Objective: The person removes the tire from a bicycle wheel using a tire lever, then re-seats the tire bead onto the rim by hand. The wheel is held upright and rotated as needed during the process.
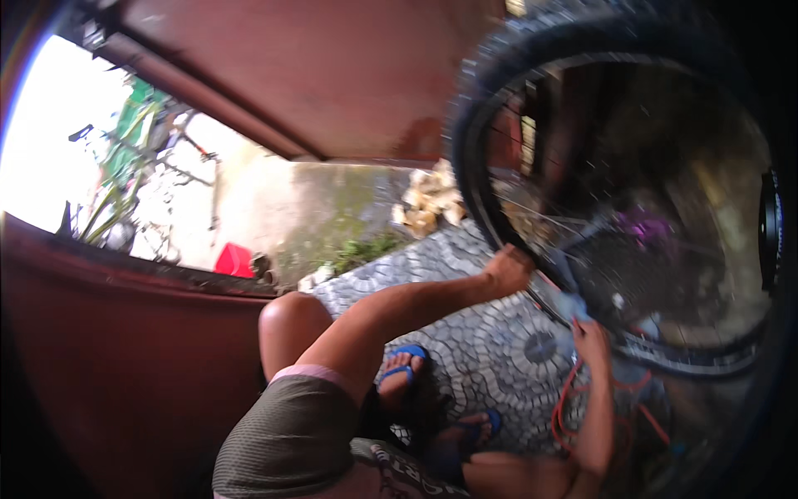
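Observation:
A bicycle wheel with a black knobbly tyre [475, 158] fills the right side, tilted up in front of me. My left hand [509, 270] is closed round the tyre and rim at the wheel's near left edge. Below and right of it, my right hand [590, 339] is closed close to the rim. A thin orange-red hose [561, 407] runs up in loops to that hand, which appears to grip its end. Past the fingers, a pale bluish blur [572, 306] lies across the rim; whether it is water or cloth cannot be made out. Purple hub parts [647, 229] show among blurred spokes.
Grey pebble-patterned paving [465, 291] lies underfoot, with my feet in blue flip-flops [407, 358]. A red-brown metal panel [332, 75] stands ahead, another low panel [125, 358] at left. Pale rubble [431, 200], weeds [366, 249] and a red container [234, 260] lie beyond.

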A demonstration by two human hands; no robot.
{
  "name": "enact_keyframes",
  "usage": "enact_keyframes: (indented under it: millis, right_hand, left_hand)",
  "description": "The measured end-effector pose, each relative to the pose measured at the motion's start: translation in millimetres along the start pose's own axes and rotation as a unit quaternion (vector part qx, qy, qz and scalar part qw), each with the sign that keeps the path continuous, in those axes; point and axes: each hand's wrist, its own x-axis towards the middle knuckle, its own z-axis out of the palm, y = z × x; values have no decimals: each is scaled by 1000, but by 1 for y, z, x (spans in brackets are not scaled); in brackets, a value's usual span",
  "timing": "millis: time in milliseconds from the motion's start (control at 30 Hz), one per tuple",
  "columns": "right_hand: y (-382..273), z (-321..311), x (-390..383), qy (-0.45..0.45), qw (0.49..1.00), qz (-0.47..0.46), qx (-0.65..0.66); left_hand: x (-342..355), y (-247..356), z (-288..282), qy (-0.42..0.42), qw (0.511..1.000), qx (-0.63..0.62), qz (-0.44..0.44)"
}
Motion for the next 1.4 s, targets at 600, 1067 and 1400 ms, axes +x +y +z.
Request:
enact_keyframes:
  millis: [600,1067,1400]
  right_hand:
    - [0,-110,-27,-64,954,217,-199]
    - [-4,-76,-39,-136,974,163,-83]
    - [23,-60,-89,19,936,331,-123]
  left_hand:
    - [114,264,11,4,892,-433,131]
    - [77,163,16,-99,910,-354,191]
    - [81,192,10,-119,934,-297,159]
